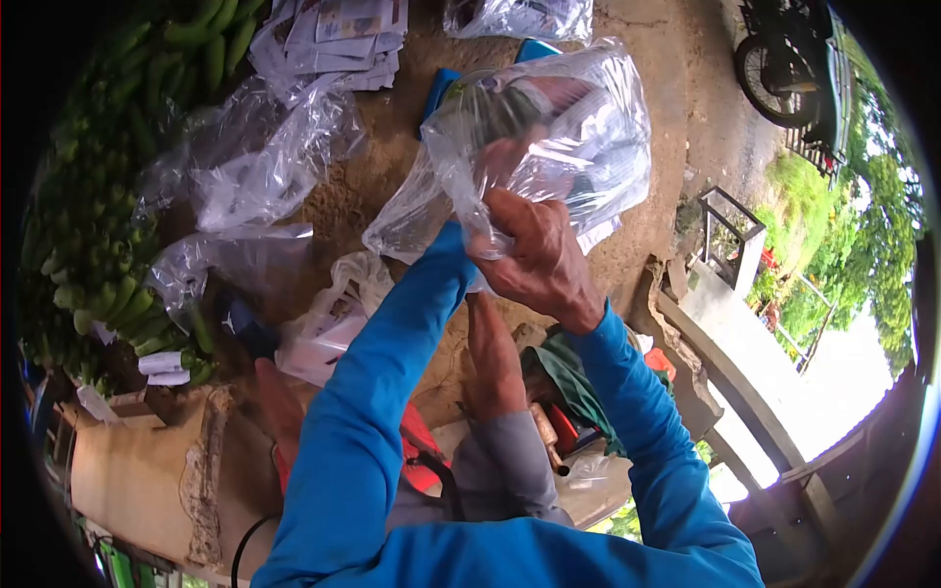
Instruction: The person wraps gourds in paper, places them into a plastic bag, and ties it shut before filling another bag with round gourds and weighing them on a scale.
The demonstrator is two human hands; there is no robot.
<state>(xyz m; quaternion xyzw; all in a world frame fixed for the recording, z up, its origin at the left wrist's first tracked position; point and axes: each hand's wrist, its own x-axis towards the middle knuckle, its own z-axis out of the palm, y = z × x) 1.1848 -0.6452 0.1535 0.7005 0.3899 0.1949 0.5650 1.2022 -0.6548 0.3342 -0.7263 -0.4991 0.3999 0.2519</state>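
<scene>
A clear plastic bag [603, 127] is held up in front of me, its film crumpled and shiny. My right hand [539, 250] is closed on the bag's near edge, with the film pinched in its fingers. My left hand [510, 162] reaches into the bag, the blue sleeve passing in at the opening. It shows only blurred through the film, so its fingers are hard to read. Something dark green is also seen through the plastic; glare hides what it is. Blue corners of an object [441, 88] stick out behind the bag.
Many green bananas [118, 196] are heaped at left. Loose clear plastic bags [260, 167] lie beside them, with printed papers [358, 29] above. A white plastic bag [338, 314] sits near my feet. A motorcycle [794, 83] stands at upper right, beyond a concrete ledge [716, 294].
</scene>
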